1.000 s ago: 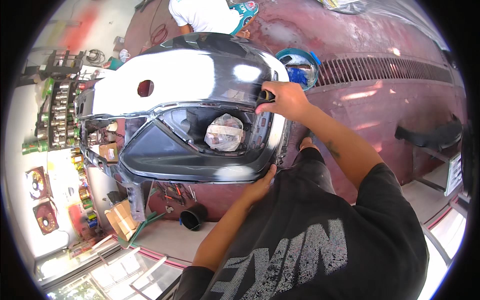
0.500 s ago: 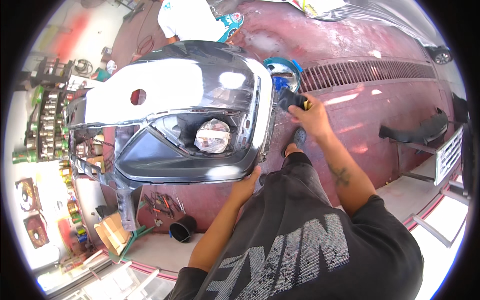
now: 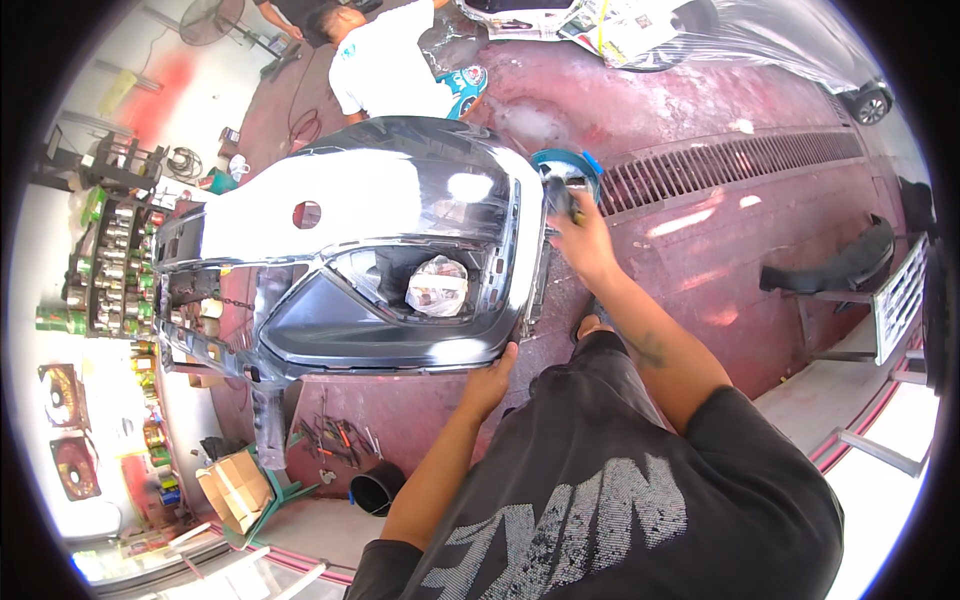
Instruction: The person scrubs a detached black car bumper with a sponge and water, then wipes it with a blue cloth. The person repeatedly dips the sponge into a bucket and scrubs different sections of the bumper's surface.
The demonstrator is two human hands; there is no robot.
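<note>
A grey car bumper point(image 3: 400, 345) lies in front of me, with a shiny upper panel, a round hole and a dark inner recess. Inside the recess sits a round plastic-wrapped piece point(image 3: 437, 286) with a pale strip of tape. At the bumper's near edge, my left hand point(image 3: 490, 382) grips the rim; its fingers are partly hidden beneath. My right hand point(image 3: 583, 238) is closed on a dark sandpaper-like sheet point(image 3: 560, 197) with a bit of yellow showing. It is over the near side of a teal bucket point(image 3: 566, 156), just beyond the bumper's right end.
A person in a white shirt point(image 3: 385, 68) is low behind the bumper. A floor grate point(image 3: 730, 170) runs off to the right. Cans stand on a rack point(image 3: 120, 265) at left. Tools point(image 3: 340, 437), a black bucket point(image 3: 376, 488) and a cardboard box point(image 3: 236, 487) are near left.
My right hand has moved left and slightly down in the picture, bringing the dark sheet to the teal bucket. My left hand stays on the bumper's edge. The view has shifted upward.
</note>
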